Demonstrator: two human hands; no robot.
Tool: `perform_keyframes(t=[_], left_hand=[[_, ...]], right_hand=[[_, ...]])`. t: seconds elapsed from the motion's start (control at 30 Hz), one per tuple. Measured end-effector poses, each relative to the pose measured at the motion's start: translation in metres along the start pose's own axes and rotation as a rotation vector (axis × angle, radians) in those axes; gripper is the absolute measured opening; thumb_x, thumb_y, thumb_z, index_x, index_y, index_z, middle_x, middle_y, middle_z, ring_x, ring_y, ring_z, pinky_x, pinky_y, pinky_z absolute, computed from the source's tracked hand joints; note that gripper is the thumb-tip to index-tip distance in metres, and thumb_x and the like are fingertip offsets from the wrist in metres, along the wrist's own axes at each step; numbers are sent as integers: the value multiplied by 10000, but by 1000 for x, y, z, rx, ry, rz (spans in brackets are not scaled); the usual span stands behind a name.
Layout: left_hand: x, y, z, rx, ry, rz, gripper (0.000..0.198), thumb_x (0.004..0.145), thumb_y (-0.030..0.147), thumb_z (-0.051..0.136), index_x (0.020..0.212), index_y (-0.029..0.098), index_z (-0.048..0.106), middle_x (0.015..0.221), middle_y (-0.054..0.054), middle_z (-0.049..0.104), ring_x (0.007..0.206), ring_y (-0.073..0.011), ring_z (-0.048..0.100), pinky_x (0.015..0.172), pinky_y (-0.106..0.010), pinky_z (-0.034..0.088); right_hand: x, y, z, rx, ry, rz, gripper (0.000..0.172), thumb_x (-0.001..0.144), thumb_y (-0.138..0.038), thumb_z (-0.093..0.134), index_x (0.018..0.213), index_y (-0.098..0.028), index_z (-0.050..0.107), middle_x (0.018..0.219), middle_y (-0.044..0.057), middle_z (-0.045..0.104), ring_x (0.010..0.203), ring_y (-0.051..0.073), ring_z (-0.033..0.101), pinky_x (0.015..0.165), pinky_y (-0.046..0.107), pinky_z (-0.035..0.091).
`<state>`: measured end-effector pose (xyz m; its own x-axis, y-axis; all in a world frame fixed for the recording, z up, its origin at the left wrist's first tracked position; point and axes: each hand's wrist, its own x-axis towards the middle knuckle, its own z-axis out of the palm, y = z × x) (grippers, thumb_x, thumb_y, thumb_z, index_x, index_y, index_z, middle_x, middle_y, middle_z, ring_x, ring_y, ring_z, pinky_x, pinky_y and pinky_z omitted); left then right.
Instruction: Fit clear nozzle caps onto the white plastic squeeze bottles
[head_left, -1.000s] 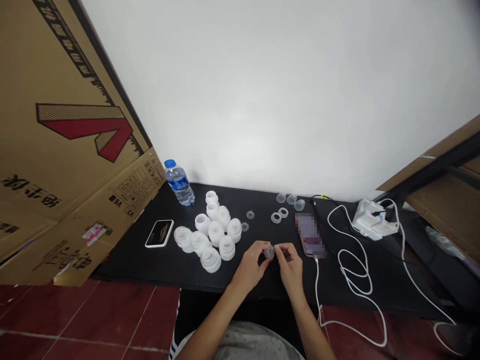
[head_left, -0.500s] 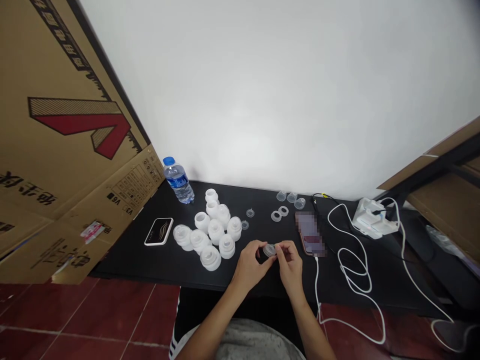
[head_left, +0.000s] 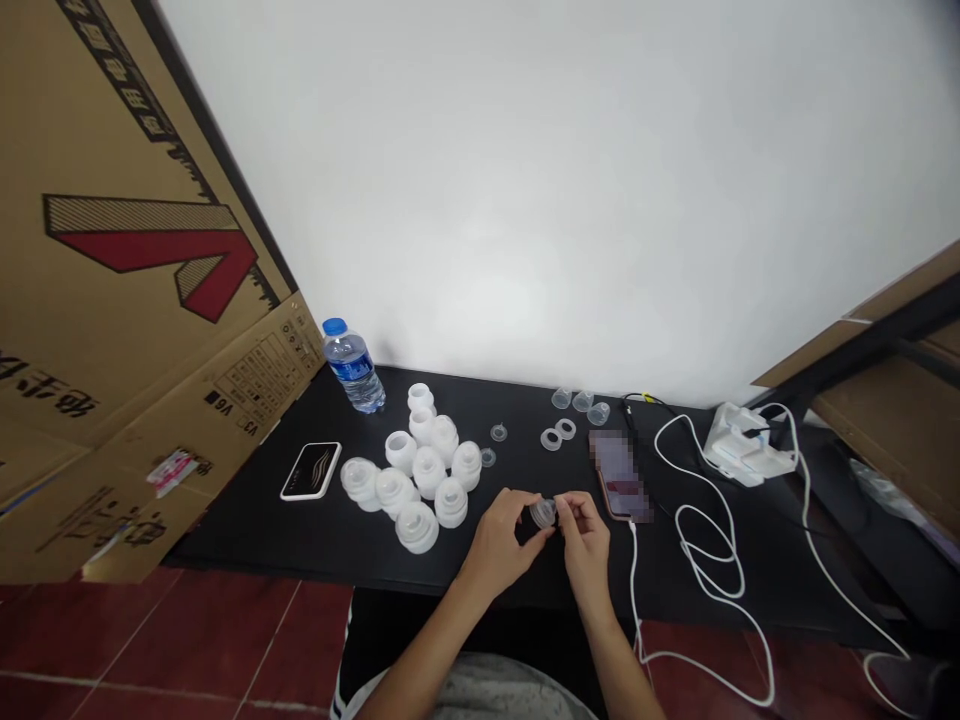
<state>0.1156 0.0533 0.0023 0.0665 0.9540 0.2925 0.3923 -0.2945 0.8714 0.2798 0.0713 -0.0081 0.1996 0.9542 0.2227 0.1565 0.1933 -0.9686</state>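
Observation:
Between my two hands, near the front edge of the black table (head_left: 337, 540), is a small clear round part (head_left: 543, 513). My left hand (head_left: 504, 535) grips its left side with thumb and fingers. My right hand (head_left: 585, 535) pinches it from the right. Several white round containers (head_left: 428, 472) stand in a cluster left of my hands. Two thin clear discs (head_left: 499, 432) lie beyond my left hand. Farther back are two clear rings (head_left: 551, 439) and three clear domed caps (head_left: 583, 401).
A water bottle (head_left: 352, 366) and a white-framed device (head_left: 311, 471) are on the left, by a large cardboard box (head_left: 135, 330). On the right are a phone (head_left: 621, 475), a looping white cable (head_left: 724, 590) and a white power strip (head_left: 742, 445).
The clear round part is tilted more on its side between my fingers. The view has shifted slightly, with the table things lower in the picture. Both hands keep hold.

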Motion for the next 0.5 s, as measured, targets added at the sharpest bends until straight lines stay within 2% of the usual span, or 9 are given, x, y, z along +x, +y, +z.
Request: perform_keyframes(t=[0.13,0.23,0.37,0.5], left_hand=[[-2,2,3,30,35,-60,270,932,292,823,1176,266,710,1085,-62,765,954,-274,715,865,-419,597],[0,4,2,16,9,-75,257,940,304,816,1170,262,707,1084,-61,758,967,-273,715,887,-421,596],[2,6,-3,3,-94,10,319,963,285,788,1269,265,699,1141,-68,758,1035,-281,700,949,-437,589],[2,8,-6,18,-127,62,420,1006,266,726,1420,281,657,1212,-81,732,1146,-295,668,1032,-464,579]], right_hand=[[-1,-1,1,10,-21,-18,321,1010,-531,753,926,-223,725,909,29,654,811,209,653,729,307,561],[1,0,0,9,-17,-12,325,1010,-532,753,917,-222,723,901,28,651,806,210,653,732,310,564],[3,2,-1,0,3,11,368,988,-569,764,891,-218,712,847,20,650,759,207,639,704,313,561],[4,1,-1,-21,12,6,388,964,-591,782,898,-212,729,841,23,668,755,207,644,708,316,561]])
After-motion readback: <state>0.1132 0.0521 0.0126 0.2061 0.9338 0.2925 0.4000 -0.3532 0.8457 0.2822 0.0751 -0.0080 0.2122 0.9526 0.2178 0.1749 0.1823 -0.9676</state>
